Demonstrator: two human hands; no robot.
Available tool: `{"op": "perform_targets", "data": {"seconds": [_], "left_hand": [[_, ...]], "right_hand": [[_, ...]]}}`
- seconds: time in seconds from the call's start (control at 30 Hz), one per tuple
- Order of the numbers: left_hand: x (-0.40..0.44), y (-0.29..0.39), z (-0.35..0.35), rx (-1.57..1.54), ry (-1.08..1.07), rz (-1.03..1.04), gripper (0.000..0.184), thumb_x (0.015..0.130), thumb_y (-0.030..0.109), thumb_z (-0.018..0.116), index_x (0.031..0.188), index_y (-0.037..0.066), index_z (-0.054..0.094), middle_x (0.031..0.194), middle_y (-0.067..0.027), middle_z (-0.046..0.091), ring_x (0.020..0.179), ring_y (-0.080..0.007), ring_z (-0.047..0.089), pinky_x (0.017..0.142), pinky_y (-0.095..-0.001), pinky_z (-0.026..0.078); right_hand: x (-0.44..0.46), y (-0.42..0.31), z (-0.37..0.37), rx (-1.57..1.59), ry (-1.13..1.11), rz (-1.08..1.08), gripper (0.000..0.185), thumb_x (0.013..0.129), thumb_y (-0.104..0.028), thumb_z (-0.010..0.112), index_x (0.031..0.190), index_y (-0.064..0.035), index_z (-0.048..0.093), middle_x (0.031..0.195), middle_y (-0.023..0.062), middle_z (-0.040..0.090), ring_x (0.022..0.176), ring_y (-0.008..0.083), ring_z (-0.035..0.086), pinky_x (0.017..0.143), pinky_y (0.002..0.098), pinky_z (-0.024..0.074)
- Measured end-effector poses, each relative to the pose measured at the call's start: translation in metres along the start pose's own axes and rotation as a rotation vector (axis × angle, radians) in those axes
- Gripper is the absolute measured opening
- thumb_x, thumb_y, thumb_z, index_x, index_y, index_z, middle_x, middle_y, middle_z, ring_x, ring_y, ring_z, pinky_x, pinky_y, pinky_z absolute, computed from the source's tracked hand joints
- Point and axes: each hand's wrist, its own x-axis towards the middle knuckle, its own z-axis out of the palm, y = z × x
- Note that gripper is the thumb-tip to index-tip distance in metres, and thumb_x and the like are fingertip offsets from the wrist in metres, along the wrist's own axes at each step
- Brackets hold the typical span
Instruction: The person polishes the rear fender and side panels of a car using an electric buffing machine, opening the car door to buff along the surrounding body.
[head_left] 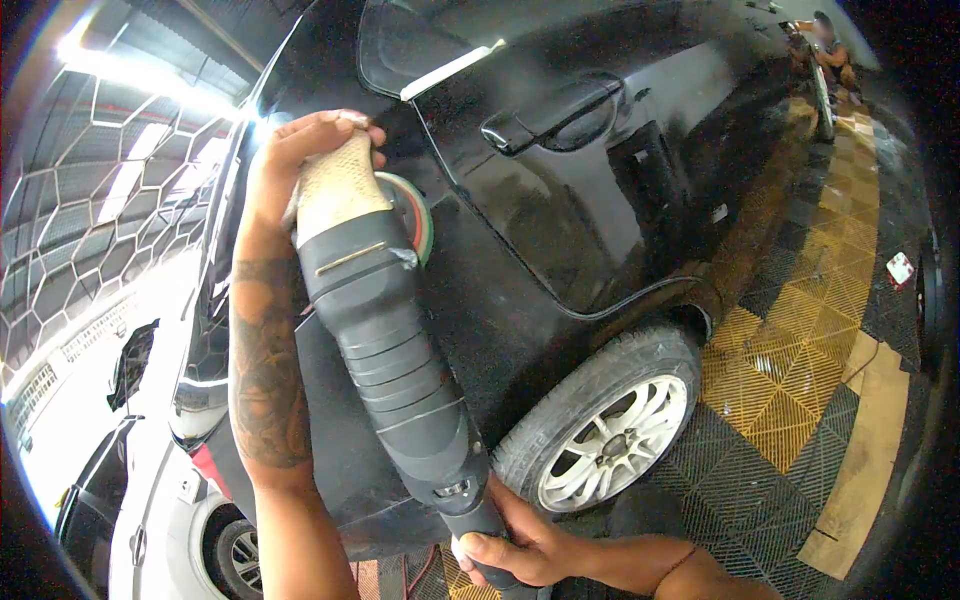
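A long black power polisher (pixel 400 350) slants across the middle of the view, its beige-covered head (pixel 345 185) at the upper left. My left hand (pixel 320 138) wraps over the top of that head. Lower down, my right hand (pixel 515 540) grips the handle end near the bottom edge. The green and orange rim of a round pad (pixel 418 220) shows behind the head, against the black car's rear side panel (pixel 480 280). Most of the pad is hidden by the tool.
A rear wheel with white spokes (pixel 615 445) is right of the tool, below the car door (pixel 590 200). A white car (pixel 155 500) stands at the left. Yellow and black floor tiles (pixel 770 370) and a cardboard strip (pixel 870 460) lie right; another person (pixel 830 55) is far off.
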Motion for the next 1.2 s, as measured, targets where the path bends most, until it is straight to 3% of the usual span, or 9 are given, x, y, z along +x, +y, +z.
{"op": "perform_targets", "data": {"seconds": [0.33,0.4,0.47,0.53,0.77,0.8,0.87,0.97,1.2], "left_hand": [[0.005,-0.005,0.012,-0.081,-0.093,0.029,0.028,0.086,0.012,0.060,0.105,-0.007,0.066,0.101,-0.0194,0.070,0.087,-0.0273,0.071,0.078,-0.0366,0.059],[0.003,-0.013,0.001,-0.035,-0.073,0.052,0.030,0.091,0.021,0.058,0.109,-0.001,0.066,0.103,-0.0172,0.070,0.087,-0.0253,0.070,0.074,-0.0349,0.059],[-0.007,-0.014,-0.014,-0.024,-0.047,0.051,0.029,0.090,0.021,0.058,0.108,-0.001,0.066,0.102,-0.0170,0.070,0.087,-0.0250,0.070,0.073,-0.0345,0.059],[-0.021,-0.012,-0.027,-0.018,-0.030,0.047,0.028,0.090,0.021,0.058,0.107,0.000,0.066,0.102,-0.0168,0.070,0.086,-0.0247,0.070,0.072,-0.0340,0.058],[-0.067,-0.012,-0.065,-0.100,0.082,0.083,0.024,0.089,0.015,0.061,0.102,-0.004,0.067,0.096,-0.0185,0.070,0.081,-0.0256,0.071,0.069,-0.0334,0.059],[-0.072,-0.012,-0.067,-0.099,0.087,0.081,0.024,0.089,0.015,0.061,0.102,-0.004,0.067,0.096,-0.0185,0.070,0.081,-0.0256,0.071,0.069,-0.0334,0.059],[-0.085,-0.012,-0.070,-0.160,0.160,0.095,0.024,0.088,0.015,0.061,0.102,-0.005,0.066,0.098,-0.0198,0.069,0.081,-0.0263,0.071,0.069,-0.0338,0.060],[-0.095,-0.012,-0.086,-0.135,0.161,0.095,0.025,0.088,0.016,0.060,0.101,-0.005,0.065,0.099,-0.0216,0.068,0.082,-0.0274,0.071,0.069,-0.0346,0.060],[-0.130,-0.015,-0.111,-0.097,0.247,0.096,0.030,0.087,0.018,0.058,0.106,-0.005,0.063,0.101,-0.0205,0.066,0.089,-0.0268,0.068,0.074,-0.0340,0.056]], "right_hand": [[0.000,0.007,0.005,-0.047,0.080,-0.024,0.084,0.101,-0.019,0.052,0.156,-0.0071,-0.010,0.085,0.0081,0.057,0.067,0.0146,0.059,0.062,0.0311,0.0514],[-0.001,0.009,0.009,-0.044,0.135,0.007,0.051,0.100,-0.024,0.053,0.139,-0.0056,0.025,0.086,0.0106,0.057,0.070,0.0155,0.058,0.068,0.0324,0.0506],[0.002,0.014,0.008,-0.049,0.111,0.012,0.053,0.100,-0.024,0.053,0.140,-0.0053,0.024,0.086,0.0108,0.056,0.070,0.0155,0.058,0.068,0.0325,0.0503],[0.006,0.022,0.005,-0.109,0.036,0.015,0.085,0.100,-0.016,0.053,0.155,-0.0038,-0.012,0.088,0.0084,0.058,0.068,0.0142,0.059,0.063,0.0308,0.0517],[0.018,0.040,0.018,-0.092,-0.023,0.101,0.095,0.100,-0.019,0.055,0.153,-0.0055,-0.023,0.093,0.0087,0.058,0.067,0.0126,0.056,0.061,0.0309,0.0507],[0.019,0.041,0.019,-0.089,-0.026,0.105,0.095,0.100,-0.019,0.055,0.153,-0.0055,-0.023,0.093,0.0087,0.058,0.067,0.0126,0.056,0.061,0.0309,0.0507],[0.023,0.041,0.023,-0.090,-0.025,0.151,0.068,0.099,-0.017,0.055,0.148,-0.0023,0.011,0.091,0.0087,0.055,0.072,0.0135,0.058,0.067,0.0296,0.0499],[0.029,0.051,0.024,-0.127,-0.050,0.118,0.097,0.099,-0.022,0.058,0.154,-0.0049,-0.019,0.093,0.0089,0.058,0.067,0.0124,0.056,0.061,0.0306,0.0507],[0.037,0.038,0.031,-0.199,-0.076,0.221,0.078,0.098,-0.015,0.057,0.153,-0.0018,0.003,0.094,0.0082,0.056,0.073,0.0124,0.059,0.068,0.0292,0.0502]]}}
